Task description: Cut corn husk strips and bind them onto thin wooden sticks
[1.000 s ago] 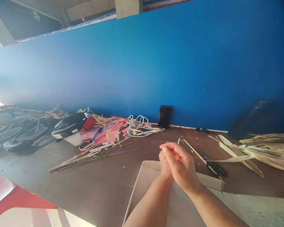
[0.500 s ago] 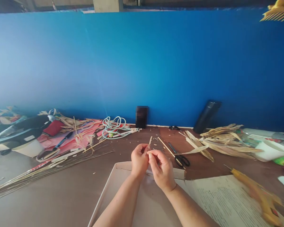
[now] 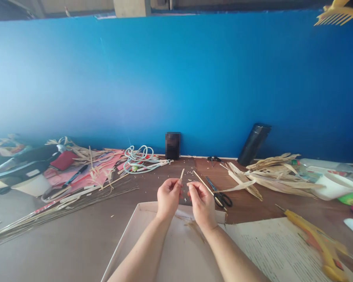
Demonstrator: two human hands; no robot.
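My left hand [image 3: 168, 199] is closed in a pinch around a short, thin, pale strip [image 3: 182, 173], whose tip points up above the thumb. A small gap to the right, my right hand [image 3: 202, 205] also has thumb and forefinger pressed together; what they hold, if anything, is too small to name. Both hands are over the far edge of a shallow white box lid [image 3: 126, 231]. Just beyond my right hand lie black-handled scissors [image 3: 223, 199] and a thin pale stick [image 3: 204, 181].
Dried corn husks [image 3: 270, 178], a white cup [image 3: 335, 186] and a yellow glue gun [image 3: 320, 243] on printed paper [image 3: 261, 243] are at right. A black tube [image 3: 254, 145] leans on the blue wall [image 3: 176, 78]. Thin wires [image 3: 85, 205] and a pale cord [image 3: 138, 156] lie left.
My hands, touching before, have moved apart: the left has gone slightly left with the strip, the right stays pinched. The whole view has shifted a little.
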